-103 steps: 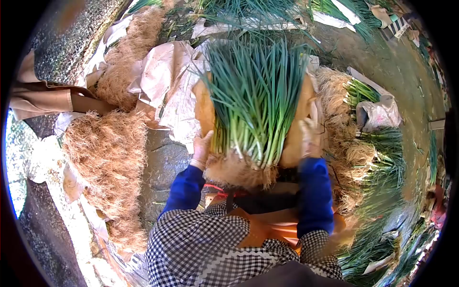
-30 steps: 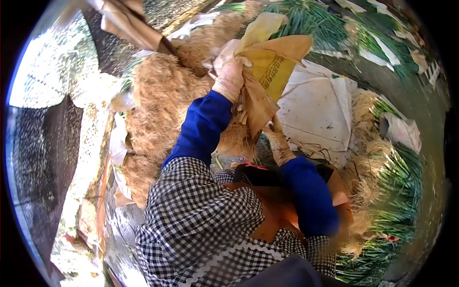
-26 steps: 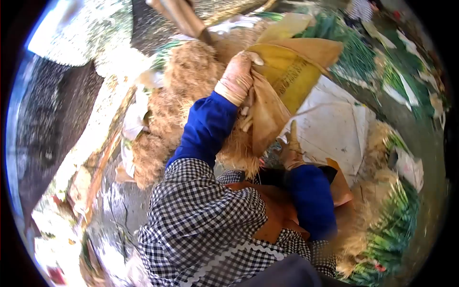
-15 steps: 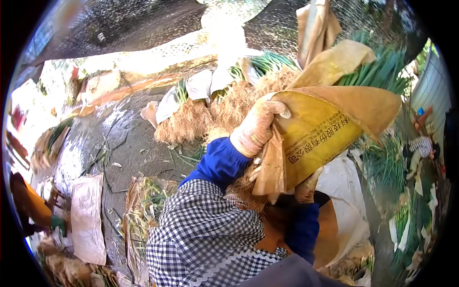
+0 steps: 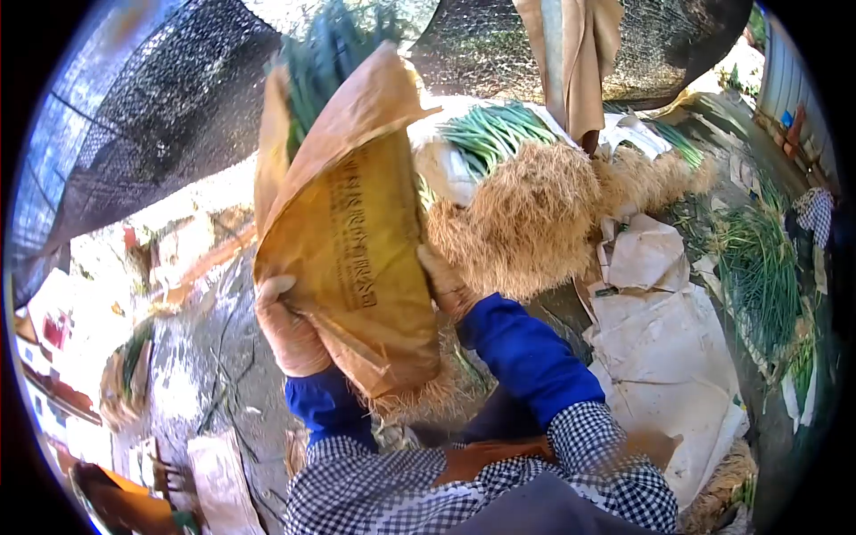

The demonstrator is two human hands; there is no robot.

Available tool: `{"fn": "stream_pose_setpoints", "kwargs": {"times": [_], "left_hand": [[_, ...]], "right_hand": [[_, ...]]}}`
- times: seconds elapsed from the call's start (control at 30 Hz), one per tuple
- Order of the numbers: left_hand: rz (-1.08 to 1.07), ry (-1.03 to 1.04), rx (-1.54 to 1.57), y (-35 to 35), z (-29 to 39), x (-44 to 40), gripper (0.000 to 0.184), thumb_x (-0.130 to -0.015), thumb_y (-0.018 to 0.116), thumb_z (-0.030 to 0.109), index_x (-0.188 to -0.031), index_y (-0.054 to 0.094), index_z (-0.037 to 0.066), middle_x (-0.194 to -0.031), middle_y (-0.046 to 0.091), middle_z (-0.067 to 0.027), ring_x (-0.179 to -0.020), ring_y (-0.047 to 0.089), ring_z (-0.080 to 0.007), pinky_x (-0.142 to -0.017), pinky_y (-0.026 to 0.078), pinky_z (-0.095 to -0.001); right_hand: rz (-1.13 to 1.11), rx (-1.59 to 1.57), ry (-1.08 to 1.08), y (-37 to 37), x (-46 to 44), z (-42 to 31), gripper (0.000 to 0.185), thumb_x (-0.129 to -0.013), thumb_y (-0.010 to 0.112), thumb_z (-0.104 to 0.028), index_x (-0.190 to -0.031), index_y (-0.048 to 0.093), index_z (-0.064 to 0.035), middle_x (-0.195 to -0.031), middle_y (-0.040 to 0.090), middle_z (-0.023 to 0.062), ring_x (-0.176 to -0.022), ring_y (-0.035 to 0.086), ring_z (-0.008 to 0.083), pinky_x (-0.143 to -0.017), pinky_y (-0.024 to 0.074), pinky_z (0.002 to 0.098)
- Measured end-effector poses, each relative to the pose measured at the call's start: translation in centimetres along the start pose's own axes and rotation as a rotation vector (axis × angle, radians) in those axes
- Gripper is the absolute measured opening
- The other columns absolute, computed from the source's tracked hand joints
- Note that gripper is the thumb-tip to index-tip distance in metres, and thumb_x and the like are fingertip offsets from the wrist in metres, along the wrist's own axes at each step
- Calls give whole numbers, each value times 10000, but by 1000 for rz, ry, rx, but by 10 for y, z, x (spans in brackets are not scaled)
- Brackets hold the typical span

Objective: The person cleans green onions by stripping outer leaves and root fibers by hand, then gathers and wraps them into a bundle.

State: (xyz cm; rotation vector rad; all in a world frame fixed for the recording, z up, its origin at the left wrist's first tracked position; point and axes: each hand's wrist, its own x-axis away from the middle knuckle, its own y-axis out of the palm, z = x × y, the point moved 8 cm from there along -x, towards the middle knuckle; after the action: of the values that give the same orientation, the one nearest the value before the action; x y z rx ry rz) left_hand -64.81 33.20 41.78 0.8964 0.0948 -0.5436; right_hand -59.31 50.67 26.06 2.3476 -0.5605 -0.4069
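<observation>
A bundle of green onions (image 5: 334, 67) is wrapped in a yellow-brown paper sack (image 5: 357, 259) with printed characters. It stands nearly upright in front of me, with leaves out of the top and pale roots (image 5: 415, 401) below the lower edge. My left hand (image 5: 290, 330) grips the wrap's lower left side, thumb over the front. On the other side, my right hand (image 5: 446, 283) is closed around the right edge, its fingers partly hidden behind the sack. Both hands look gloved and come out of blue sleeves.
Root-on green onion bundles (image 5: 535, 214) are piled just beyond the wrap. At right lie a pale flattened sack (image 5: 669, 357) and loose green onions (image 5: 758, 276). Another flat sack (image 5: 227, 481) is on the wet floor at left. A post (image 5: 555, 62) and dark netting (image 5: 169, 116) stand behind.
The wrapped bundle has swung from leaning right to nearly upright, and its leaves now point up at the left. My left hand has moved left and down; my right hand has moved up its right side.
</observation>
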Motion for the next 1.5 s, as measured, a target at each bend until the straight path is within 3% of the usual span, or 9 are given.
{"fn": "stream_pose_setpoints", "kwargs": {"times": [0.27, 0.6, 0.77, 0.93, 1.0, 1.2, 1.27, 1.4, 1.5], "left_hand": [[128, 202, -481, -125, -71, -156, 184, -756, 467, 123, -878, 583, 49, -918, 580, -76, -867, 542, -190, -770, 447, -291], [478, -372, -554, -285, -335, -289, 45, -670, 523, 113, -654, 495, 81, -563, 476, -44, -487, 450, -201, -463, 390, -323], [397, -410, -526, -275, -331, -323, 30, -675, 496, 51, -697, 506, 33, -601, 531, -96, -463, 492, -234, -430, 411, -334], [241, -219, -766, -300, -355, -359, 95, -662, 569, 11, -748, 533, -8, -651, 541, -117, -514, 549, -250, -467, 472, -352], [281, -223, -715, -283, -343, -341, 147, -675, 579, 15, -809, 524, -6, -678, 548, -120, -555, 566, -254, -482, 483, -356], [-7, -160, -1507, -311, -340, -339, 265, -750, 559, 48, -999, 503, -23, -904, 574, -141, -752, 584, -231, -622, 510, -334], [-6, -256, -1033, -253, -318, -279, 322, -730, 564, 49, -1039, 487, -1, -984, 547, -154, -793, 581, -239, -638, 505, -333], [-301, 406, -1493, -146, -268, -157, 508, -761, 545, 93, -1245, 411, 18, -1183, 501, -189, -1070, 498, -291, -907, 409, -385], [-758, -29, -1067, -50, -317, 82, 291, -752, 593, 71, -1042, 568, 68, -1104, 565, -128, -1065, 513, -256, -930, 397, -365]], "right_hand": [[-96, 113, 45, -43, -163, 54, 695, -881, 495, -429, -1367, 226, -12, -1294, 420, 124, -1162, 416, 189, -983, 333, 281], [19, 578, 286, -189, -140, 203, 802, -873, 535, -316, -1424, -27, -164, -1460, -114, 167, -1362, -4, 262, -1075, 196, 340], [179, 1269, 332, -197, -158, 204, 720, -850, 504, -163, -1423, 70, -153, -1014, 577, 140, -884, 585, 258, -800, 468, 326], [93, 1618, 595, -242, -164, 249, 607, -835, 515, -231, -1364, 254, -86, -959, 556, 98, -758, 578, 240, -688, 492, 365], [175, 964, 365, -216, -163, 202, 618, -850, 500, -276, -1351, 251, -12, -1110, 515, 128, -882, 565, 286, -828, 460, 369], [-104, 1133, 287, -198, -7, 48, 399, -878, 493, -159, -1265, 451, -72, -1220, 521, 150, -1097, 518, 260, -944, 385, 308], [74, 1281, 72, -253, 81, -11, 310, -863, 532, -154, -1158, 555, -60, -1146, 581, 114, -1058, 549, 223, -899, 414, 289], [775, 1506, 320, -365, 342, -116, 355, -860, 531, -186, -1188, 533, -51, -1161, 551, 177, -1099, 519, 266, -939, 393, 310], [850, 1784, 844, -304, 552, -120, 393, -843, 517, -324, -1141, 567, -73, -1117, 573, 177, -1055, 541, 290, -875, 432, 339]]}}
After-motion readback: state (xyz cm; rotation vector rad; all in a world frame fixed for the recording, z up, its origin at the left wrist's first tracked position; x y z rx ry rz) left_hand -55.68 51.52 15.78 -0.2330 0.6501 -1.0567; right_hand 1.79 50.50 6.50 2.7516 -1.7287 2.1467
